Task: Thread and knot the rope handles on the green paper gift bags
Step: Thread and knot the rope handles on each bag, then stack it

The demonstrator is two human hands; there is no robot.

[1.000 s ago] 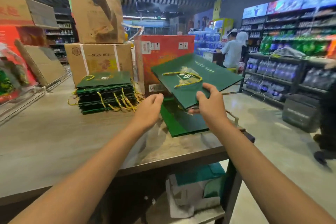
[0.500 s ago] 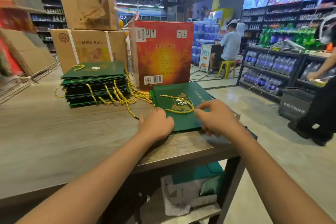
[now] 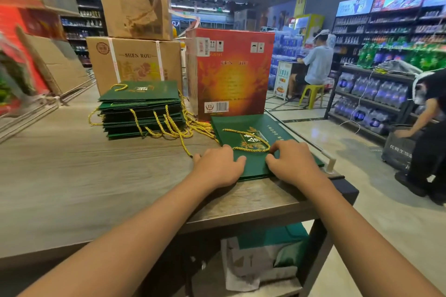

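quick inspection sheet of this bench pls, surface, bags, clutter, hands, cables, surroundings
surface: wooden table, grey-brown.
job's things: green bag flat near the right edge, yellow rope handle on top; stack of green bags behind, ropes trailing.
clutter: red carton, brown cartons at the back.
grippers: left hand rests on the bag's near edge; right hand at the rope, grip unclear.
cables: nothing seen on the table.
surroundings: shop shelves, seated person.

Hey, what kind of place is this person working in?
Most likely a supermarket or drinks shop. Shelves of bottled water and green soda bottles line the right side, shipping cartons stand stacked on the wooden table, and advert screens hang above the aisle.
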